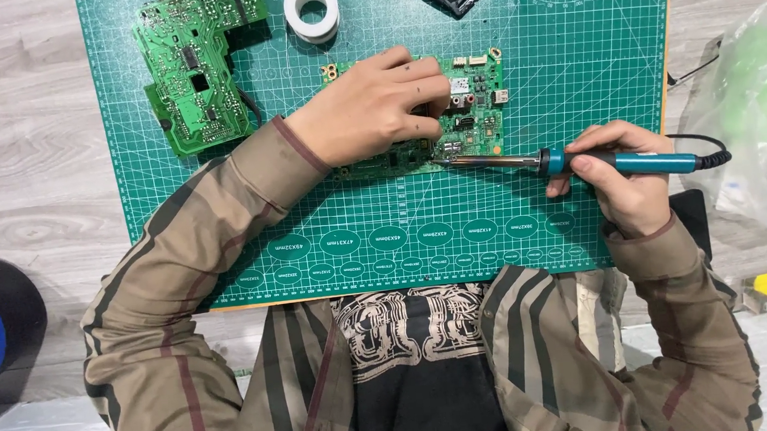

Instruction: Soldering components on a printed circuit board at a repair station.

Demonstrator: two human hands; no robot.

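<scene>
Flanking held circuit board (475, 117): second board (193, 67), tape roll (311, 9).

One head-worn camera looked almost straight down from above the person's chest, facing the tabletop. It sat near enough that the green mat (491, 227) filled most of the frame's width, its far edge cut off at the top. The person's sleeves and shirt front crossed the bottom edge. There was no second view to share ground with.
</scene>
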